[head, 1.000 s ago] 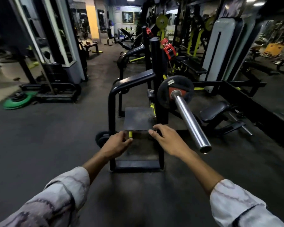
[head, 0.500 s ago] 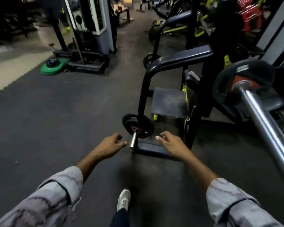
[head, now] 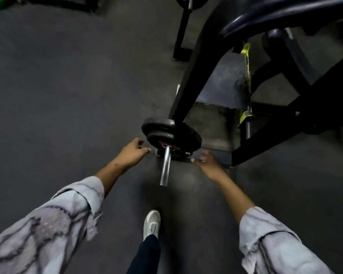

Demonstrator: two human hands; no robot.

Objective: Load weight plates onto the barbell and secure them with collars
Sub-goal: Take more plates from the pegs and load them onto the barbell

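The weight plates (head: 171, 135) sit stacked on a low storage peg (head: 165, 167) at the rack foot (head: 212, 155), so the person stoops, left hand (head: 132, 153) at the stack's 8 o'clock, right hand (head: 207, 161) at 4 o'clock. Both hands' fingers are spread loosely, empty, not yet touching a rim. Open floor (head: 67, 95) lies from 6 to 9 o'clock; the frame leg (head: 194, 76) crowds 12 o'clock.
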